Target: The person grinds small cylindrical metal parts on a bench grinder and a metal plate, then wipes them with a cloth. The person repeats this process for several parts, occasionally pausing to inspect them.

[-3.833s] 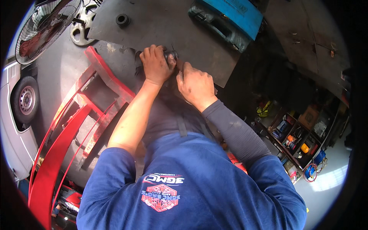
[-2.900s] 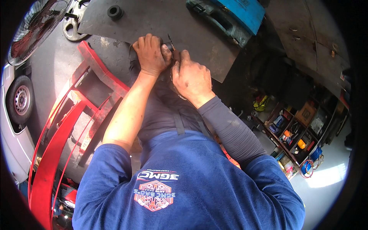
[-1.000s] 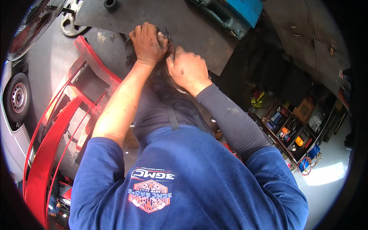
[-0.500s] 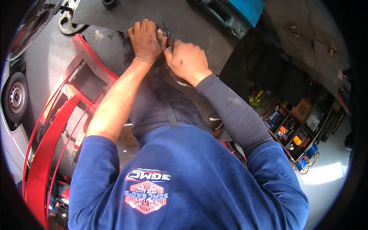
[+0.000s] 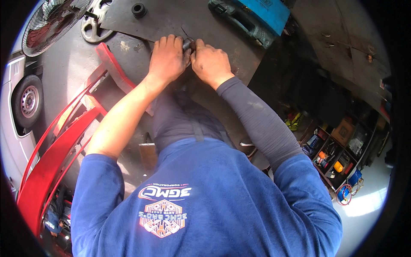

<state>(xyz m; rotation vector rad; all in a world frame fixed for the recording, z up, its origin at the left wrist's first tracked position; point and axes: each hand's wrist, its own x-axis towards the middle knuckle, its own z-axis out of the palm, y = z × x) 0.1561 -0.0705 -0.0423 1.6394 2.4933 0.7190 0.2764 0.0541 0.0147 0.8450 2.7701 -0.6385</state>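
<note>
My left hand (image 5: 168, 58) and my right hand (image 5: 210, 63) meet over the dark metal tabletop (image 5: 180, 15), fingers curled. Between them they grip a small dark cylindrical part (image 5: 187, 44), its kind not clear because the fingers cover most of it. A thin dark spike or wire sticks up just beyond it. My right forearm wears a dark sleeve; the left is bare. Farther off to the left, a black ring-shaped part (image 5: 138, 10) rests on the tabletop.
A blue and dark tool case (image 5: 261, 19) lies at the tabletop's far right. A red metal frame (image 5: 60, 150) stands at my left, near a fan (image 5: 53, 25), a spoked metal wheel (image 5: 95, 26) and a vehicle tyre (image 5: 29, 102). Shelves (image 5: 334, 150) hold tools at right. Another person (image 5: 53, 222) is lower left.
The view has shifted, so the tabletop and its objects sit lower and farther right. My left hand has turned, its fingers now closer together; both hands stay on the dark part.
</note>
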